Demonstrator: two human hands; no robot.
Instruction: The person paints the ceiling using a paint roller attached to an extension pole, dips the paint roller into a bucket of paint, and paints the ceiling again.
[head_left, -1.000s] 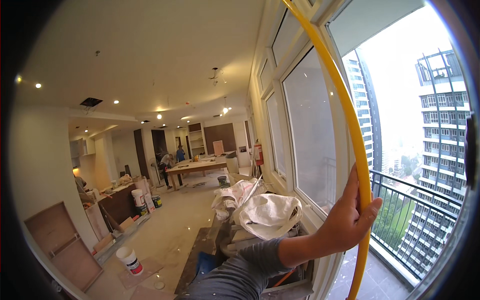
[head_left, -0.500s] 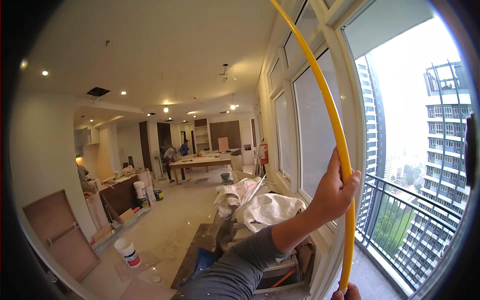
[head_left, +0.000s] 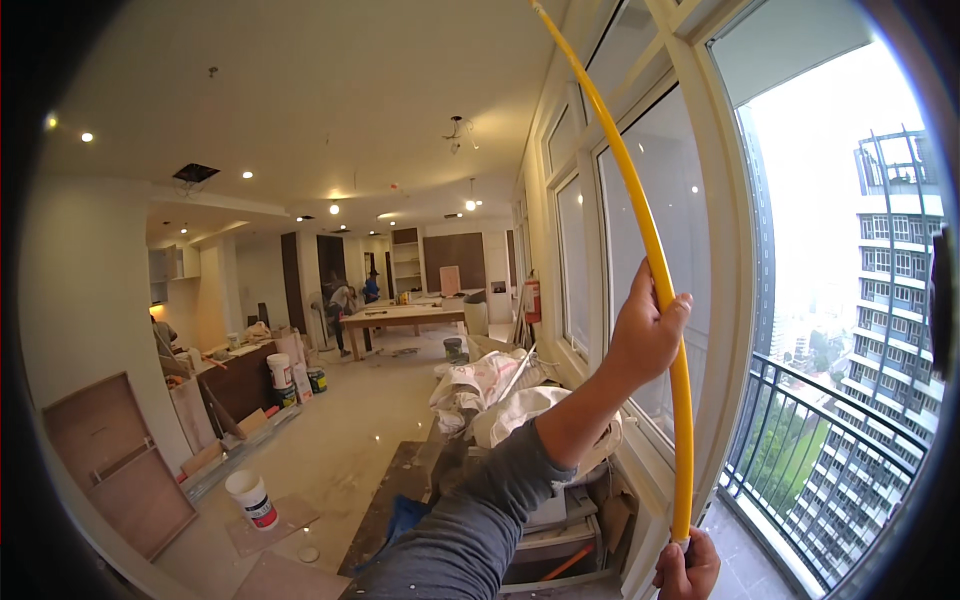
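Note:
A long yellow pole (head_left: 641, 200), slightly bowed, runs from the top of the view down past the window frame. My left hand (head_left: 642, 338), its arm in a grey sleeve, is wrapped round the pole's middle stretch. Lower down, my right hand (head_left: 690, 568) closes round the pole's bottom end, where a paler piece shows. Behind the pole stand white-framed window panes (head_left: 655, 230). Its upper tip lies near the ceiling at the view's top edge.
To the right, a balcony railing (head_left: 830, 415) fronts tall buildings. White sacks (head_left: 485, 385) are heaped below the windows. A white bucket (head_left: 250, 500) stands on the floor at left. Two people are near a work table (head_left: 405, 317) at the back; another is at far left.
Both hands and the pole have shifted up and a little left in view. My right hand now shows more fully, and the pole's upper tip has come into sight.

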